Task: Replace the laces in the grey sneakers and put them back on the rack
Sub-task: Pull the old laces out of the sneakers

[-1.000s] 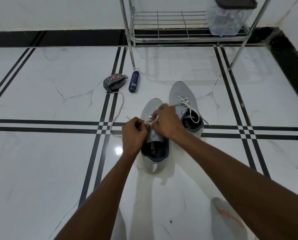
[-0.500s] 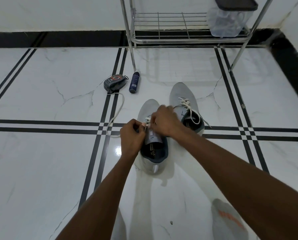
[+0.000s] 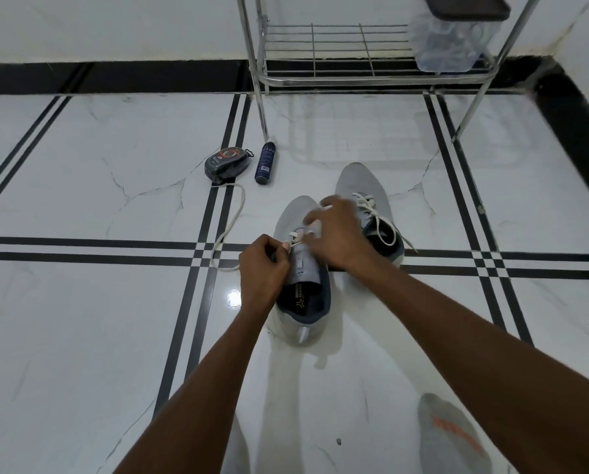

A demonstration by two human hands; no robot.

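Two grey sneakers stand side by side on the white tiled floor. The left sneaker [image 3: 303, 302] is under both my hands; the right sneaker [image 3: 358, 181] sits just beyond it, threaded with a white lace [image 3: 371, 208]. My left hand [image 3: 264, 268] pinches a white lace [image 3: 293, 239] at the left sneaker's eyelets. My right hand [image 3: 337, 234] lies over the sneaker's upper with curled fingers on the same lace. A loose white lace [image 3: 233, 224] trails on the floor to the left. The metal rack [image 3: 371, 75] stands at the back.
A dark round shoe-polish case [image 3: 228, 164] and a dark blue spray can [image 3: 265, 164] lie left of the rack's front leg. A clear plastic container with a black lid [image 3: 453, 35] sits on the rack's bottom shelf. My grey-socked foot [image 3: 450, 436] shows at the bottom right.
My right hand has shifted slightly forward over the left sneaker's upper while my left hand keeps pinching the lace. The sneakers have not moved.
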